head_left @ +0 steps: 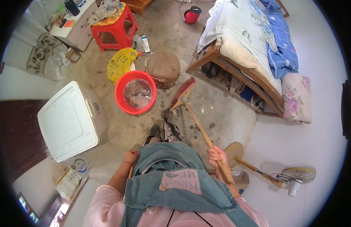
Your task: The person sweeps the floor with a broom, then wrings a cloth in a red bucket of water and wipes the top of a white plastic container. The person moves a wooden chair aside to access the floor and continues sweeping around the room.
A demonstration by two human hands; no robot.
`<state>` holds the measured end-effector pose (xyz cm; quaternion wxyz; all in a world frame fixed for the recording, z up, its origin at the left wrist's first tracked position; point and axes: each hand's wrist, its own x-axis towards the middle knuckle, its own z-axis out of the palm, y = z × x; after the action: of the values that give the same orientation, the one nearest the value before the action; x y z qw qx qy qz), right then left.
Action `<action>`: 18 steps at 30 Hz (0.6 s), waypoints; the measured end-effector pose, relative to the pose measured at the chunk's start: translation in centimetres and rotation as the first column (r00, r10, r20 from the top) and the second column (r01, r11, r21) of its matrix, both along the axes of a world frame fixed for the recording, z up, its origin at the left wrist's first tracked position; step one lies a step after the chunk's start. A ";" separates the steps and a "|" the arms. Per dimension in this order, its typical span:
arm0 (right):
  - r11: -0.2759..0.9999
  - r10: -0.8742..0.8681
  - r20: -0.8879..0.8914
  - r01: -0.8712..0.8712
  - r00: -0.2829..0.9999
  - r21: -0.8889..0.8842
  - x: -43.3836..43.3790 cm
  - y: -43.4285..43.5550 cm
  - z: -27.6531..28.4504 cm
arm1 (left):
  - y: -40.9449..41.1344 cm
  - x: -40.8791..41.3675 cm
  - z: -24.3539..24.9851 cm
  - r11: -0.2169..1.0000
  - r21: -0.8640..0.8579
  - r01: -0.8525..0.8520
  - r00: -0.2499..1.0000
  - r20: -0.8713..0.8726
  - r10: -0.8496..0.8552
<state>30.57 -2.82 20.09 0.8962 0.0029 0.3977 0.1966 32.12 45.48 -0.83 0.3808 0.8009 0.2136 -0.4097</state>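
My right hand (216,156) is wrapped around the wooden handle of a broom (202,131). Its end sticks out past my wrist, alongside my forearm. The red-bristled broom head (183,93) is down at the concrete floor, just past my feet and right of a red plastic basin (118,101). Cloudy water with bubbles and something brown, hard to make out, fill the basin. At the left edge of my green corduroy apron (161,151), my left hand (131,156) hangs with curled fingers and nothing visible in it.
Around the basin are a round brown lidded container (163,66), a yellow plastic bag (118,63) and a white-lidded bin (69,122). A red stool (115,35) and red kettle (192,14) stand farther off. Shoes lie beneath the wooden bed (243,71); a pedestal fan (299,174) is at right.
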 end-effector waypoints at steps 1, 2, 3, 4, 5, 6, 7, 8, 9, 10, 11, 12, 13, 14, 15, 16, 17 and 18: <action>0.999 -0.041 -0.012 0.041 0.999 -0.017 0.5 -0.8 0.7 | -0.2 0.3 0.2 0.999 0.028 0.014 0.999 0.037 -0.015; 0.999 -0.042 0.010 0.042 0.999 -0.011 1.2 -1.6 1.1 | -0.4 0.5 0.5 0.998 0.059 0.027 0.997 0.072 -0.031; 0.999 -0.041 0.032 0.042 0.999 -0.015 2.2 -2.6 1.5 | -0.8 0.7 0.5 0.996 0.079 0.038 0.993 0.106 -0.046; 0.999 -0.039 0.051 0.040 0.998 -0.017 3.5 -3.5 1.8 | -0.9 0.6 0.3 0.998 0.054 -0.010 0.999 0.053 0.008; 0.999 -0.029 0.057 0.031 0.998 -0.036 5.3 -4.4 1.7 | -0.8 0.4 -0.1 0.998 0.033 -0.062 0.998 -0.003 0.062; 0.998 -0.044 -0.002 0.044 0.999 -0.036 6.6 -6.0 0.9 | -1.3 0.6 -0.4 0.994 0.009 -0.110 0.992 -0.059 0.110; 0.998 -0.063 -0.041 0.062 0.997 -0.034 7.9 -8.2 -0.2 | -2.2 1.9 -0.1 0.993 0.008 -0.119 0.992 -0.045 0.119; 0.996 -0.079 -0.081 0.077 0.994 -0.033 9.5 -10.4 -1.2 | -3.0 3.2 0.4 0.991 0.008 -0.130 0.991 -0.032 0.130; 0.994 -0.091 -0.202 0.075 0.975 -0.085 11.7 -11.9 -2.5 | -3.0 3.8 1.0 0.989 0.031 -0.148 0.988 -0.033 0.149; 0.988 -0.119 -0.244 0.091 0.962 -0.122 13.3 -14.2 -4.4 | -3.1 4.1 0.9 0.988 0.017 -0.153 0.988 -0.010 0.153; 0.982 -0.147 -0.286 0.105 0.947 -0.158 14.9 -16.2 -6.3 | -3.1 4.5 0.6 0.988 0.005 -0.156 0.988 0.013 0.156; 0.935 -0.204 -0.254 0.112 0.945 -0.335 17.4 -16.5 -6.4 | -2.2 4.7 0.8 0.986 0.016 -0.165 0.986 0.037 0.164; 0.850 -0.259 -0.211 0.119 0.942 -0.513 20.1 -16.8 -5.8 | -2.3 5.1 1.4 0.989 0.080 -0.128 0.991 0.062 0.123; 0.816 -0.313 -0.225 0.140 0.923 -0.562 22.1 -19.0 -6.1 | -4.3 6.6 2.6 0.990 0.117 -0.081 0.995 0.074 0.072; 0.783 -0.361 -0.236 0.155 0.902 -0.603 23.9 -21.2 -6.4 | -5.9 8.0 4.3 0.986 0.161 -0.037 0.996 0.086 0.023; 0.793 -0.350 -0.188 0.183 0.918 -0.580 25.5 -23.2 -6.7 | -6.9 8.8 5.5 0.975 0.221 0.002 0.996 0.088 -0.022; 0.805 -0.339 -0.137 0.212 0.931 -0.554 27.1 -24.5 -7.0 | -8.0 9.6 6.5 0.959 0.280 0.039 0.994 0.090 -0.066; 0.711 -0.386 -0.111 0.219 0.916 -0.668 29.7 -24.4 -7.3 | -8.5 10.1 7.4 0.935 0.346 0.076 0.990 0.085 -0.112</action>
<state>60.32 -27.27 12.83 0.8066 -0.2145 0.5409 -0.1040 42.27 36.99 6.61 0.2266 0.8842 0.2230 -0.3422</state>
